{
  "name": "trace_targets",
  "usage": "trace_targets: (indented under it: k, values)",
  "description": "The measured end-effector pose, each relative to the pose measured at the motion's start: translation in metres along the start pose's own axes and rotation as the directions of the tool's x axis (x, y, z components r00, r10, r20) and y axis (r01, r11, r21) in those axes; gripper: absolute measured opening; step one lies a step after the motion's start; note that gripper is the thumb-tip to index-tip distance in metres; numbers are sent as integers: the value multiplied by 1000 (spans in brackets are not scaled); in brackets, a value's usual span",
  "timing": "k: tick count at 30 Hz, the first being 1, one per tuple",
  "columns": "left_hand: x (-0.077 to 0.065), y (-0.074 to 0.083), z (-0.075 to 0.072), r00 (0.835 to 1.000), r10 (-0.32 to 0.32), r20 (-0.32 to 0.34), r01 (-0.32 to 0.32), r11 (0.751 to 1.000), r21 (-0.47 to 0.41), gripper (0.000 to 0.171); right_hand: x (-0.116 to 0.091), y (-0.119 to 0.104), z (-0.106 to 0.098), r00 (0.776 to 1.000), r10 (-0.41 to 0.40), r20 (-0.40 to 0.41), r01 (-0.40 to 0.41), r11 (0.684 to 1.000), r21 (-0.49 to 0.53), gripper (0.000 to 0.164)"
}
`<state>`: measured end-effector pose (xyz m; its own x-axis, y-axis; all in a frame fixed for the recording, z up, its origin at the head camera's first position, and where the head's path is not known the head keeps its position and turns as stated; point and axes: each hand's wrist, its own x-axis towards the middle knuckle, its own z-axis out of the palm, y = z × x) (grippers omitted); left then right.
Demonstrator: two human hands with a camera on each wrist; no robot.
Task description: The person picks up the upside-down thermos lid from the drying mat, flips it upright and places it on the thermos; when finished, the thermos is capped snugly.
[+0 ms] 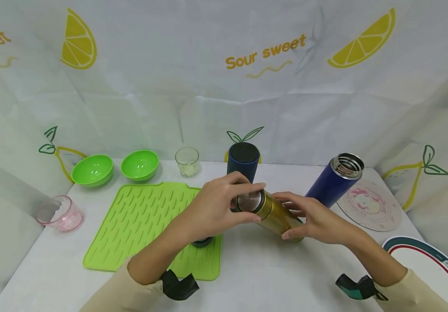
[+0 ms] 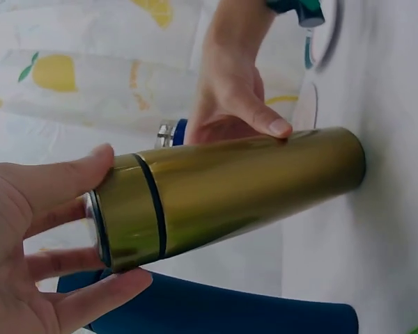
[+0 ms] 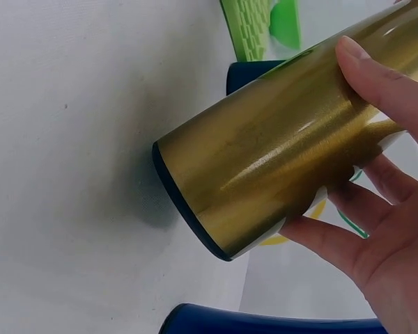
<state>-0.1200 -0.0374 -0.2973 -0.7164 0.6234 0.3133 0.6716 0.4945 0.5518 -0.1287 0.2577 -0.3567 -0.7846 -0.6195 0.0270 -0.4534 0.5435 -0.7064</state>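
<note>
Leaning with its steel-topped end up and leftward, the shiny gold cylindrical bottle (image 2: 251, 191) slants down to a dark-rimmed base low over the tabletop (image 1: 264, 279). Behind it stands a navy, black-topped cylinder (image 1: 243, 164), with an open blue steel-necked bottle (image 1: 328, 184) rightward and a lime-green ridged mat (image 1: 142, 225) leftward. Of the hands, the left hand (image 1: 221, 200) pinches its top, the right hand (image 1: 319, 220) grips its lower body.

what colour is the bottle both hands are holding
The bottle is gold, best seen in the left wrist view.
</note>
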Motion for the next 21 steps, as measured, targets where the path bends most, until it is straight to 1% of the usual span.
trace_targets:
  k: [3, 6, 9, 12, 15, 21]
  values:
    - [0, -2, -4, 996, 54, 68, -45, 992, -116, 57, 0, 0, 0, 1000, -1, 4, 2, 1000, -4, 83]
    - [0, -6, -6, 987, 120, 111, -99, 979, -178, 58, -1, 1, -1, 1000, 0, 10, 0, 1000, -1, 83]
    - [1, -11, -8, 975, 187, 123, -166, 972, -164, 59, -1, 1, -1, 1000, 1, 14, -1, 1000, 3, 83]
    - [2, -14, -9, 966, 226, 126, -209, 968, -136, 59, 0, 2, -1, 1000, -1, 18, 1, 1000, 8, 83]
    - [3, -15, -10, 963, 234, 134, -215, 966, -141, 60, 0, 2, -1, 1000, -4, 21, 4, 1000, 12, 84]
    - [3, -16, -9, 968, 203, 150, -169, 963, -210, 61, 0, 2, -1, 1000, 0, 19, 0, 1000, 14, 84]
